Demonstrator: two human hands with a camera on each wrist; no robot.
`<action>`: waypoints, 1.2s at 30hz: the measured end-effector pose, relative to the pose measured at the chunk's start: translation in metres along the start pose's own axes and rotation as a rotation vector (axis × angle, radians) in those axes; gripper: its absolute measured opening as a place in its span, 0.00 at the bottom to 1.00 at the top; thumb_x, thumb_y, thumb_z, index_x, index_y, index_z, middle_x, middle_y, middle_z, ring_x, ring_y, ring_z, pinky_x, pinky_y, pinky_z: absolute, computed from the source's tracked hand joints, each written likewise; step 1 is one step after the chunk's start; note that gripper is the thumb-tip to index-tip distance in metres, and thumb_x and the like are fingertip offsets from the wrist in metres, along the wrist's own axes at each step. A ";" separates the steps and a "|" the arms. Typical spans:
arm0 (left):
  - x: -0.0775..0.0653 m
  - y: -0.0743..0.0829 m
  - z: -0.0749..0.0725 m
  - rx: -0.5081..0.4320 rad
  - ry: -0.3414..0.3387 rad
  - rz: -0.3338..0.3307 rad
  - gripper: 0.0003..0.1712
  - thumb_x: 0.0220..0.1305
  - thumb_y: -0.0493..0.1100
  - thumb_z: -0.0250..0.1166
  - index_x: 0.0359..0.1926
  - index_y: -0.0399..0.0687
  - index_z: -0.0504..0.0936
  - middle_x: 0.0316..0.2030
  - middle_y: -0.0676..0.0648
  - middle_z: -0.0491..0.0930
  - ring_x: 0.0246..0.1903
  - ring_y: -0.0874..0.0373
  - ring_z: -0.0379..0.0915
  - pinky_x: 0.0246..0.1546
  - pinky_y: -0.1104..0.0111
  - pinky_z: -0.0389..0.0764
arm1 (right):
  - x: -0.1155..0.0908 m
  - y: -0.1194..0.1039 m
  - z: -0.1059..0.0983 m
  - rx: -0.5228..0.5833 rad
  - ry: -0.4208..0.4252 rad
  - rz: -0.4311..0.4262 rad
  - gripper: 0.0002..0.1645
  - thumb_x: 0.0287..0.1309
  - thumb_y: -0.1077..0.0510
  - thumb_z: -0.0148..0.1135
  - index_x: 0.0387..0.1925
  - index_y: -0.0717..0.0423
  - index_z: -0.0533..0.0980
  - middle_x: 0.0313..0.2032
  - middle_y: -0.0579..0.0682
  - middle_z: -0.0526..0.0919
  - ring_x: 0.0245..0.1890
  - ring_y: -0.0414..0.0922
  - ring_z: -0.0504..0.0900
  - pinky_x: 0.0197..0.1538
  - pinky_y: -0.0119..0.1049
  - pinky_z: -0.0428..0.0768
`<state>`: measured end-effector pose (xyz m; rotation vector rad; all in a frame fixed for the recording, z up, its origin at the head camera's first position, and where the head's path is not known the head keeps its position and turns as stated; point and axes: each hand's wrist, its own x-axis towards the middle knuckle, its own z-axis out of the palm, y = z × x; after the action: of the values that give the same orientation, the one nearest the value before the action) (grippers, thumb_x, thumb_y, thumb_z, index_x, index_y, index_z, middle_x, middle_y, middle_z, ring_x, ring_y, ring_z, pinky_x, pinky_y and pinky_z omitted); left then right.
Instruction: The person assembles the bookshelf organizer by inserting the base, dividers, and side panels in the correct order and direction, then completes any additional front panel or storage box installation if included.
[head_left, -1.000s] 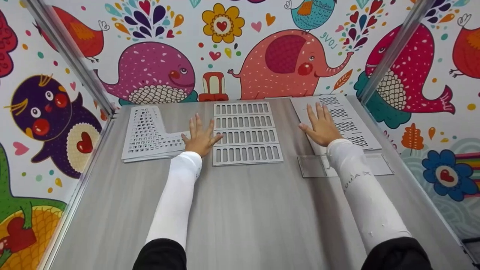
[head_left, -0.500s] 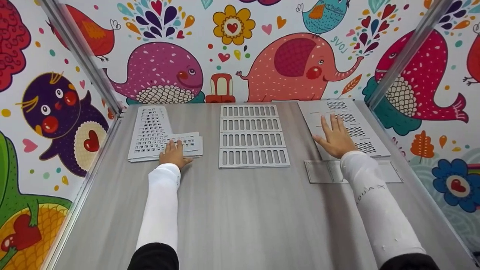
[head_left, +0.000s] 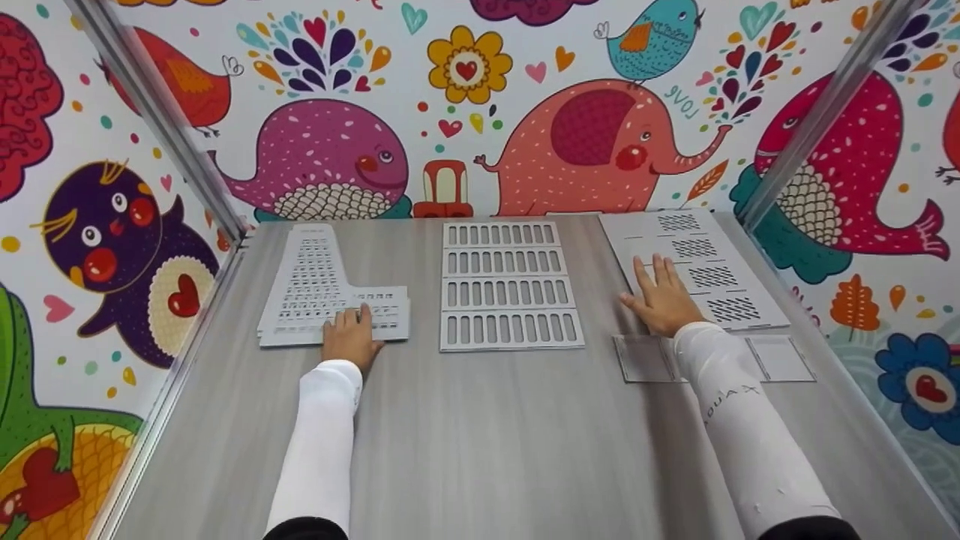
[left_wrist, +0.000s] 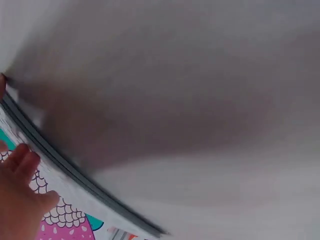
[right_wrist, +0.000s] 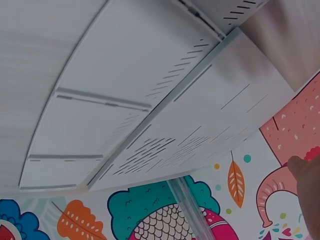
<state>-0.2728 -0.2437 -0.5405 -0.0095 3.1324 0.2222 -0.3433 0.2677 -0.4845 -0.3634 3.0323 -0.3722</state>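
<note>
My left hand (head_left: 349, 341) rests at the front edge of a stack of L-shaped white sheets (head_left: 315, 255) with many small cutouts. Its fingers lie over the top sheet, the thumb out to the right. In the left wrist view part of that hand (left_wrist: 22, 192) shows beside a dark layered edge (left_wrist: 75, 172). My right hand (head_left: 661, 300), fingers spread, is over the left front part of a white sheet (head_left: 637, 229) with groups of slanted slits. Only a bit of the right hand (right_wrist: 310, 192) shows in the right wrist view.
Between the hands lies a grey panel (head_left: 512, 308) with rows of rounded slots. A long divided panel (head_left: 645, 360) lies partly under the right forearm. Walls (head_left: 525, 187) with printed animals and metal posts (head_left: 802, 127) enclose the grey wood-grain table (head_left: 480, 442).
The left hand has moved left from beside the slotted panel onto the L-shaped stack. The right hand has come slightly toward the person over its sheet. The head view has shifted a little.
</note>
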 end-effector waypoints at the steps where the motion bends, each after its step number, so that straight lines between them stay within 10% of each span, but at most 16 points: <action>1: -0.002 0.000 -0.001 0.018 0.010 0.024 0.39 0.62 0.52 0.62 0.67 0.35 0.62 0.60 0.31 0.70 0.61 0.35 0.63 0.62 0.40 0.61 | 0.001 -0.001 0.001 0.002 -0.002 -0.002 0.54 0.61 0.24 0.34 0.75 0.54 0.38 0.74 0.68 0.35 0.74 0.66 0.33 0.72 0.62 0.40; 9: -0.013 0.002 -0.001 0.037 0.084 0.221 0.29 0.52 0.60 0.68 0.46 0.41 0.80 0.51 0.39 0.76 0.55 0.43 0.69 0.57 0.46 0.69 | 0.006 -0.011 0.009 0.001 -0.024 -0.049 0.52 0.63 0.27 0.35 0.74 0.56 0.40 0.73 0.69 0.36 0.73 0.67 0.33 0.72 0.62 0.41; 18: -0.004 0.030 0.002 -0.115 0.132 0.338 0.33 0.39 0.64 0.73 0.30 0.41 0.72 0.62 0.31 0.67 0.64 0.36 0.60 0.65 0.42 0.58 | 0.011 -0.028 0.007 0.007 -0.030 -0.094 0.50 0.64 0.30 0.38 0.74 0.59 0.43 0.73 0.69 0.37 0.73 0.67 0.34 0.73 0.61 0.41; 27: 0.015 0.111 -0.016 0.126 0.183 0.495 0.42 0.40 0.66 0.72 0.47 0.41 0.74 0.62 0.38 0.70 0.64 0.44 0.63 0.70 0.48 0.54 | 0.029 -0.083 -0.002 0.276 -0.200 -0.143 0.43 0.67 0.37 0.44 0.71 0.61 0.53 0.68 0.66 0.62 0.69 0.62 0.61 0.70 0.56 0.58; 36: 0.008 0.203 -0.001 0.510 0.598 0.909 0.15 0.61 0.46 0.54 0.48 0.52 0.78 0.53 0.50 0.77 0.54 0.53 0.71 0.62 0.59 0.67 | 0.035 -0.152 -0.017 0.419 -0.420 -0.288 0.32 0.64 0.42 0.53 0.58 0.62 0.72 0.55 0.60 0.79 0.53 0.51 0.78 0.59 0.47 0.74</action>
<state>-0.2817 -0.0431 -0.5110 1.6044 3.3361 -0.7196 -0.3441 0.1198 -0.4320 -0.7366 2.4176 -0.8139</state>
